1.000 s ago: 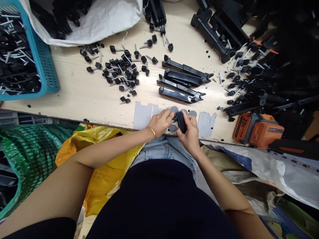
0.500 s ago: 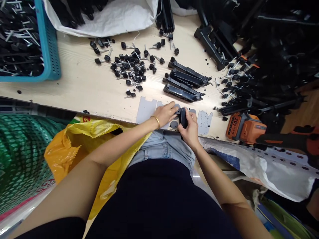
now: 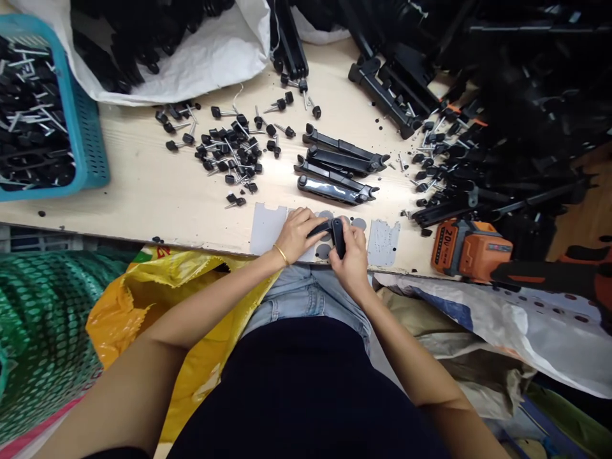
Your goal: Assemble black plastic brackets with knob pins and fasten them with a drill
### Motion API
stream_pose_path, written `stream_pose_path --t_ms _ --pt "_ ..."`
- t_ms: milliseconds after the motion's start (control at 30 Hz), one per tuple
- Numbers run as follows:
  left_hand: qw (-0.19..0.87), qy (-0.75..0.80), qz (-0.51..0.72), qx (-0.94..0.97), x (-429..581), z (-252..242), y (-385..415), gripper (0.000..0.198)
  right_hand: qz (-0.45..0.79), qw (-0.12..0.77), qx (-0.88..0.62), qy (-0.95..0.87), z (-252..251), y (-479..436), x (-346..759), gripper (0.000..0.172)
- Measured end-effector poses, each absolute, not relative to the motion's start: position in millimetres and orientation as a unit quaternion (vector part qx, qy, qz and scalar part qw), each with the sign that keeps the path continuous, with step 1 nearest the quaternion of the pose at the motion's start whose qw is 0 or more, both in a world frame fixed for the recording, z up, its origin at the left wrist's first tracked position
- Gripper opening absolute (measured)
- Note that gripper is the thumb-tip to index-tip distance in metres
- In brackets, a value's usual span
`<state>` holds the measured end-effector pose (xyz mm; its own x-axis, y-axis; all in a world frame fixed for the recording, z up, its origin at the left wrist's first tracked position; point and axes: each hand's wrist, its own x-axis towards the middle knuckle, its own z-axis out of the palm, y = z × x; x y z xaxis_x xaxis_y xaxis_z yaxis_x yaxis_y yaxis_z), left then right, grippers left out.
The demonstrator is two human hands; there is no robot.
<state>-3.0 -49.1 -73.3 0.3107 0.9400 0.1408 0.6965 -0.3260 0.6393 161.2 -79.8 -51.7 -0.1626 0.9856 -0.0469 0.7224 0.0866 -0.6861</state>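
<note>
My right hand (image 3: 351, 258) is closed around a black plastic arm (image 3: 338, 237) with a rounded end, held over the table's front edge. My left hand (image 3: 296, 234) pinches a second black bar (image 3: 322, 227), whose far end meets the top of that arm. Whether the two are joined cannot be made out. Beneath both hands lie grey pads (image 3: 268, 224) with round shapes on the table edge. Just beyond them, several similar black folding arms (image 3: 337, 190) rest side by side.
Black-headed screws (image 3: 234, 150) lie piled left of centre. A blue basket (image 3: 90, 146) of them stands at far left, beside a white sack (image 3: 191, 70). On the right are an orange 20V battery tool (image 3: 471, 248) and heaped black parts (image 3: 521, 127). A yellow bag (image 3: 191, 357) hangs below the edge.
The black bar at my left fingers now shows longer, angled away from the arm in my right hand. Both hands stay together at the table edge; the whole view has shifted slightly.
</note>
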Motion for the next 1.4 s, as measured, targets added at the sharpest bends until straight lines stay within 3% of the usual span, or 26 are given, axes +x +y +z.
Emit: stream_pose_path --t_ms 200,367,567,767,967,1067,1133,1167,1233,1333,1400 --pt "0.206 0.603 0.287 0.716 17.3 -76.0 -52.8 0.024 0.295 0.225 -0.6 -0.709 -47.5 -79.2 161.9 0.087" --pt "0.262 0.493 0.258 0.789 4.2 -76.7 -31.1 0.025 0.299 0.22 -0.6 -0.709 -46.7 -79.5 162.3 0.091" --pt "0.209 0.591 0.263 0.733 24.7 -68.0 -50.1 0.027 0.308 0.214 -0.607 -0.701 -46.9 -78.3 162.2 0.09" --pt "0.211 0.636 0.181 0.72 37.3 -60.2 -58.1 0.023 0.317 0.206 -0.623 -0.685 -48.0 -78.0 159.7 0.085" --pt "0.27 0.547 0.17 0.774 22.5 -54.3 -40.2 0.034 0.397 0.214 -0.584 -0.674 -35.6 -70.0 172.6 0.07" --pt "0.274 0.561 0.214 0.751 10.0 -55.8 -37.9 0.034 0.482 0.171 -0.534 -0.674 -12.6 -36.9 214.5 0.041" --pt "0.256 0.597 0.251 0.718 1.1 -58.3 -39.7 0.032 0.381 0.177 -0.605 -0.676 3.2 -2.1 250.5 0.03" --pt "0.245 0.614 0.263 0.703 -2.7 -59.6 -41.1 0.031 0.271 0.186 -0.661 -0.674 8.8 17.8 267.2 0.031" --pt "0.231 0.638 0.275 0.681 -8.1 -61.4 -44.4 0.029 0.106 0.119 -0.724 -0.671 13.5 57.9 292.8 0.039" --pt "0.228 0.646 0.271 0.676 -12.2 -61.5 -49.0 0.034 0.004 -0.021 -0.757 -0.653 11.6 106.1 307.6 0.04" --pt "0.233 0.631 0.277 0.687 -14.8 -59.7 -52.1 0.042 -0.023 -0.057 -0.753 -0.655 14.3 124.4 308.8 0.036"
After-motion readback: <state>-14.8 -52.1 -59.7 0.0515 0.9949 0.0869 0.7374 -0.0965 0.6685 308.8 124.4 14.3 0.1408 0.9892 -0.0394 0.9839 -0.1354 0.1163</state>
